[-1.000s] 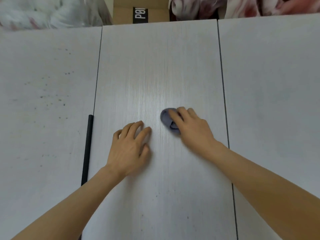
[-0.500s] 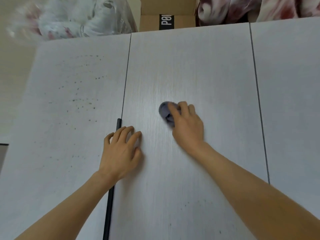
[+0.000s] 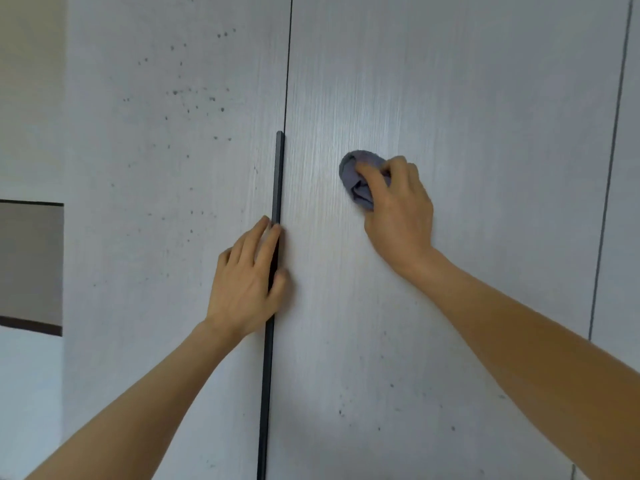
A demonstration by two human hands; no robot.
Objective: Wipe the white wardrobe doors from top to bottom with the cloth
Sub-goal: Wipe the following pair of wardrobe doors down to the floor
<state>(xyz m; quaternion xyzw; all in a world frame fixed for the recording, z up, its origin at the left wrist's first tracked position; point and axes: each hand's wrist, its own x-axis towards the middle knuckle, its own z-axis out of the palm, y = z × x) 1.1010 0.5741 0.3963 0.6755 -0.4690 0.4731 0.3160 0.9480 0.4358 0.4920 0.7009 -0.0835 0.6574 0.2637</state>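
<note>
On the middle wardrobe door point(image 3: 450, 133), most of the grey cloth point(image 3: 358, 178) lay hidden under your right hand point(image 3: 398, 209); only a bunched lump showed past the fingers, which curled over it and pressed it to the panel. How much cloth sat beneath the palm could not be made out.

Your left hand point(image 3: 247, 275) lay across the long black handle point(image 3: 275, 188) at the seam between the left door point(image 3: 166, 237) and the middle one. Fingers were nearly straight, tips at the handle, thumb on its far side against the middle door. Whether the fingers hooked behind the bar or only rested on it could not be told. The hand covered a stretch of the handle; the bar's lower end ran out of frame at the bottom.

Dark specks were scattered over the left door, thickest high up, with a few more low on the middle door. A third door point(image 3: 623, 237) was cut off at the right edge. At far left, a beige wall and a darker grey panel point(image 3: 31, 261) showed past the wardrobe's side, blurred. Both forearms ran out of the lower frame.
</note>
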